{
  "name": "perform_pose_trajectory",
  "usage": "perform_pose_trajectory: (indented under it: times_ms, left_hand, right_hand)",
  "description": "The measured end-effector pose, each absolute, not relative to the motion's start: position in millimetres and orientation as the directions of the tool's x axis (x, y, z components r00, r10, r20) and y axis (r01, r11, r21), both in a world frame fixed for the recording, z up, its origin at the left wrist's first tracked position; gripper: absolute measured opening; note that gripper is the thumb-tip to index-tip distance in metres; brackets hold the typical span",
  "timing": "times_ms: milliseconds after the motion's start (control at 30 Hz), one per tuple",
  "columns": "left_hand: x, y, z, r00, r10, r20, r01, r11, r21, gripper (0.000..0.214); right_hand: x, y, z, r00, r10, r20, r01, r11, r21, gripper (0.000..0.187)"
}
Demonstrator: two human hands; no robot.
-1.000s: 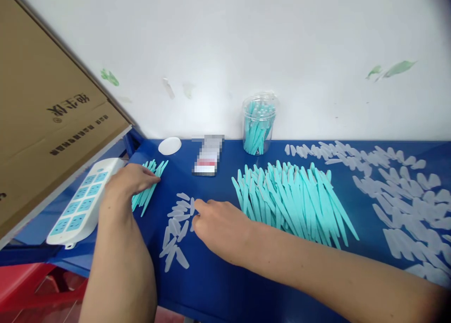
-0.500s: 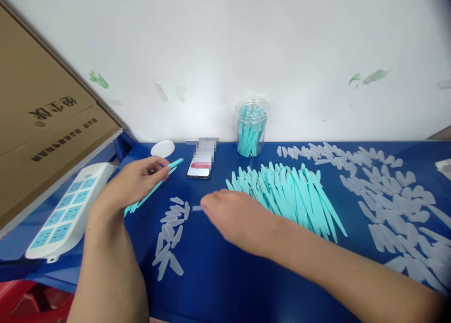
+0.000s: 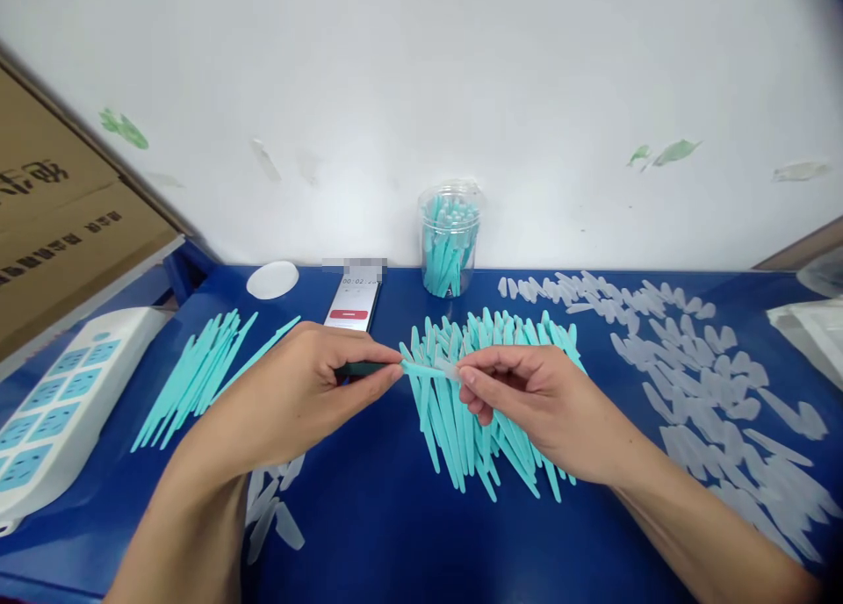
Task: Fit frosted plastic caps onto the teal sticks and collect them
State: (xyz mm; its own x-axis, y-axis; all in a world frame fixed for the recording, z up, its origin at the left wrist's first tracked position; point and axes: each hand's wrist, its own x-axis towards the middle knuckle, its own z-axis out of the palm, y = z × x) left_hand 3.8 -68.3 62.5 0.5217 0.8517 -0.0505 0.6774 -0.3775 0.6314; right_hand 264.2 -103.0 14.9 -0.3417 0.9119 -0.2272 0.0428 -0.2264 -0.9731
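My left hand (image 3: 296, 398) is closed in a pinch on a teal plastic stick (image 3: 412, 369), held level above the blue table (image 3: 369, 516). My right hand (image 3: 520, 398) pinches a small clear cap (image 3: 450, 370) at the stick's right tip. Both hands meet just above the big fan of teal sticks (image 3: 480, 384). A smaller bunch of teal sticks (image 3: 198, 371) lies to the left of my left hand. Several clear caps (image 3: 270, 507) lie partly hidden under my left wrist.
A clear jar of teal sticks (image 3: 450, 240) stands at the wall, with a phone (image 3: 352, 304) and a white lid (image 3: 272, 279) to its left. Many clear caps (image 3: 711, 376) cover the table's right side. A white power strip (image 3: 46, 402) and a cardboard box (image 3: 59, 226) are at the left.
My left hand lifted one teal stick from the left bunch and carried it to the middle. My right hand picked a clear cap from the small pile and brought it to the stick's tip.
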Motion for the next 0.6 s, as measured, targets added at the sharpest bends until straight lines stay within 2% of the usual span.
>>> perform_pose_trajectory:
  times_ms: [133,333,600]
  left_hand:
    - [6.2,-69.4,61.6,0.539,0.842,-0.021,0.688,-0.426,0.588,0.025]
    - [-4.2,-67.5,57.4,0.485,0.874,-0.021,0.749,-0.403,0.526,0.027]
    - [-1.3,-69.0,58.7,0.495,0.866,-0.072,0.740,-0.377,0.557,0.028]
  right_hand:
    - [266.0,-102.1,14.5,-0.366,0.900,-0.235,0.051,-0.233,-0.971,0.025]
    - [269.1,-103.4,16.8,-0.380,0.891,-0.248,0.094,-0.229,-0.969,0.026]
    - [271.3,-102.7,17.7,-0.390,0.887,-0.247,0.115,-0.219,-0.969,0.026]
